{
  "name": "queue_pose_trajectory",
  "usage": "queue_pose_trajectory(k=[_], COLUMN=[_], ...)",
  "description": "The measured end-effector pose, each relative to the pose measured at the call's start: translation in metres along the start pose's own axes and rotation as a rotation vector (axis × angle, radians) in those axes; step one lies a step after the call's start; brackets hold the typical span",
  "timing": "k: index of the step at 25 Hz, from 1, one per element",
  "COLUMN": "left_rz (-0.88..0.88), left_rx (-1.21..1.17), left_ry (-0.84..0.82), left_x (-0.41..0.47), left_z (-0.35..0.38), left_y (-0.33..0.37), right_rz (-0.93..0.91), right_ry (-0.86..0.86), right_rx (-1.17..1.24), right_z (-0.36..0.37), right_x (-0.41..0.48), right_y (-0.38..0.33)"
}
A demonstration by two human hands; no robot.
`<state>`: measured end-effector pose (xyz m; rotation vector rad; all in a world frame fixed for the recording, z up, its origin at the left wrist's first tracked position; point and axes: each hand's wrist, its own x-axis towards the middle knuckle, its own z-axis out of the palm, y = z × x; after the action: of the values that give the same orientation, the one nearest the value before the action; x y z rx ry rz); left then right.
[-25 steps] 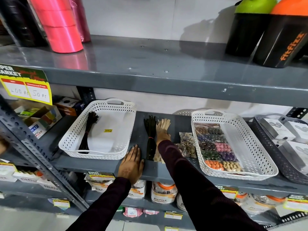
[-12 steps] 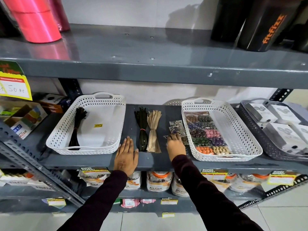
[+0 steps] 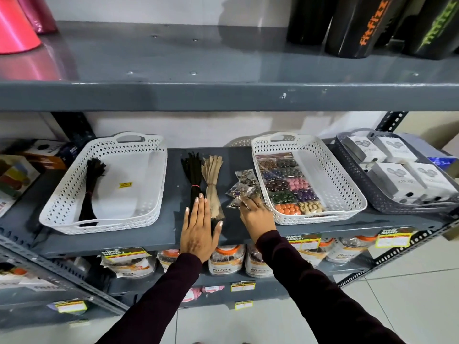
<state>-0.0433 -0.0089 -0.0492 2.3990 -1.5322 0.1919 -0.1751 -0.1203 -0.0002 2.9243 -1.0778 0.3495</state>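
On the grey middle shelf [image 3: 154, 234] lie a black bundle of strips [image 3: 192, 175] and a tan bundle [image 3: 212, 180], side by side between two white baskets. My left hand [image 3: 198, 232] lies flat with straight fingers over the lower end of the black bundle. My right hand [image 3: 255, 214] reaches to several small clear packets of beads [image 3: 242, 187] beside the right basket [image 3: 347, 192]; its fingertips touch the nearest packet, and whether they pinch it is unclear. The left basket [image 3: 149, 194] holds one black bundle [image 3: 90, 189].
Packets of coloured beads [image 3: 289, 187] fill the right basket's left half. A grey basket [image 3: 352, 177] of white boxes stands far right. Black shaker bottles [image 3: 360, 23] and pink rolls [image 3: 15, 23] stand on the upper shelf. Jars and price tags line the shelf below.
My left hand slid right from the bare shelf onto the black bundle's end. My right hand drew back from the tan bundle and moved right to the bead packets.
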Motion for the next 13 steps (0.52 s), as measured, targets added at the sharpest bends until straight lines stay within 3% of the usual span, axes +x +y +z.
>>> queue_pose_trajectory(k=[5,9,11,13], left_rz=[-0.018,-0.014,-0.016,-0.017], left_rx=[-0.011,-0.003,-0.004,-0.002], left_ry=[-0.016,-0.021,-0.02,-0.017], left_x=[0.001,0.002,0.001,0.0], left_z=[-0.001,-0.001,0.0,0.0], left_y=[-0.001,0.0,0.0,0.0], right_rz=[-0.148,-0.017,0.026,0.129], right_ry=[0.31,0.521,0.496,0.248], right_rx=[0.116,0.118,0.084,0.076], right_z=[-0.023,-0.057,-0.068,-0.073], right_x=[-0.009,-0.014,-0.019,-0.018], right_y=[0.002,0.044,0.066,0.085])
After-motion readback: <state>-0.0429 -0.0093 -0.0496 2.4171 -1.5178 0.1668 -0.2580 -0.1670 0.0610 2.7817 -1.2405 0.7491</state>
